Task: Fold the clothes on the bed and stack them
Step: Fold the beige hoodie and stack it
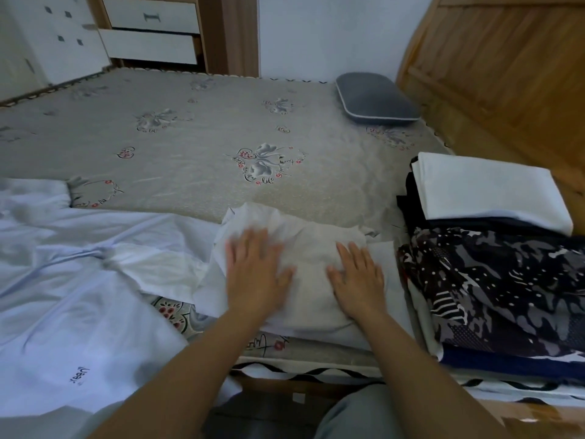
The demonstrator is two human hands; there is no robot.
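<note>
White garment (pixel 304 267), crumpled, at near edge of bed (pixel 196 147). Left hand (pixel 256 274) and right hand (pixel 357 280) pressed flat on it, fingers straight, apart. Pale blue shirt (pixel 79 280) at left, small dark logo, unreadable. Folded stack (pixel 493 248) at right. Grey pillow (pixel 376 98) far corner.
</note>
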